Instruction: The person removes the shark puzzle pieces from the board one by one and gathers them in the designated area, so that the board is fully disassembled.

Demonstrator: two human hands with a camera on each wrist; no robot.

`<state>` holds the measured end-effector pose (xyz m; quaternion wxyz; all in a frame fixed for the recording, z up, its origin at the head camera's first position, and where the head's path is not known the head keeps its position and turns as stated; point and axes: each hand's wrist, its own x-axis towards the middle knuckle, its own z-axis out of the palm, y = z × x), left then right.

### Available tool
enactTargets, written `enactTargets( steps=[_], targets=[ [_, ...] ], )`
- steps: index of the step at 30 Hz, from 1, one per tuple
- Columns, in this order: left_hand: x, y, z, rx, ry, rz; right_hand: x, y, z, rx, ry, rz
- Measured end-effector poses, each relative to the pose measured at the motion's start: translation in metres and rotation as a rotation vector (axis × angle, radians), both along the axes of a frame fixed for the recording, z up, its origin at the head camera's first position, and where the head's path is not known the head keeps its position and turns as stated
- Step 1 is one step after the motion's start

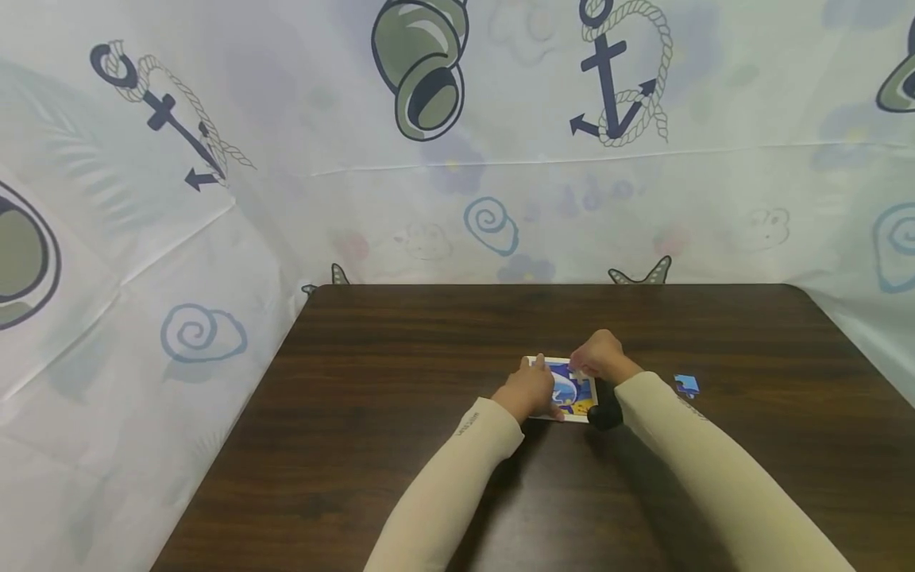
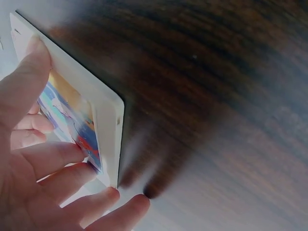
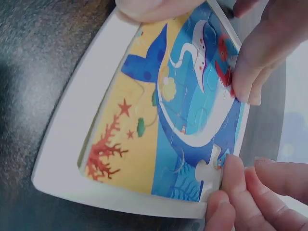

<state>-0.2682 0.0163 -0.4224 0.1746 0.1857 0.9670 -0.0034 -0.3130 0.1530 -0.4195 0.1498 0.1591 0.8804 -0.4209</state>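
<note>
Left hand at the board's 9 o'clock, thumb and fingers partly spread, gripping it, I'd say steadying. Board lies on the table, between 4 and 5 o'clock in my head view, gap at its 1 o'clock. Right hand there, fingers bent, seemingly pinching a mostly hidden piece. Step looks like fitting it; next I'd align, then press. Loose tile at 3 o'clock, well apart. Count: two hands, one board, one gap, one held piece, one loose tile.

Dark wood-grain table, creased pale backdrop behind it, printed navy anchors, blue spiral shells
</note>
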Motion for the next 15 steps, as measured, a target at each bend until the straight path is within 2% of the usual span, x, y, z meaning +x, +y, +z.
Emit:
enactTargets(
  steps=[3,15],
  targets=[
    [-0.0008,0.0007,-0.0015,-0.009,0.007,-0.008,-0.0011,0.0008,-0.0009,-0.035,-0.008,-0.009],
    [-0.0007,-0.0022,-0.0003,-0.007,0.041,-0.009,0.0011,-0.0078,0.0020,-0.021,-0.023,0.006]
  ],
)
